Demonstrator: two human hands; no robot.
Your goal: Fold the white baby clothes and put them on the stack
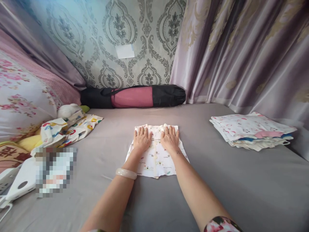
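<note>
A small white printed shirt point(155, 162) lies spread on the grey sheet, with a button placket down its middle. My left hand point(142, 139) rests flat on its upper left part, fingers stretched toward the far edge. On the upper right part lies my right hand point(170, 138), palm down with fingers extended. Both hands touch the cloth without gripping it. A pale bangle point(126, 174) circles my left wrist. The fabric under the palms is hidden.
Folded clothes point(251, 130) are stacked at the right. Crumpled printed clothing point(82, 127), a floral pillow point(24, 96) and a white device point(23, 180) are at the left. A black and pink rolled bag point(132, 96) lies along the wall. Curtains point(231, 51) hang at the right.
</note>
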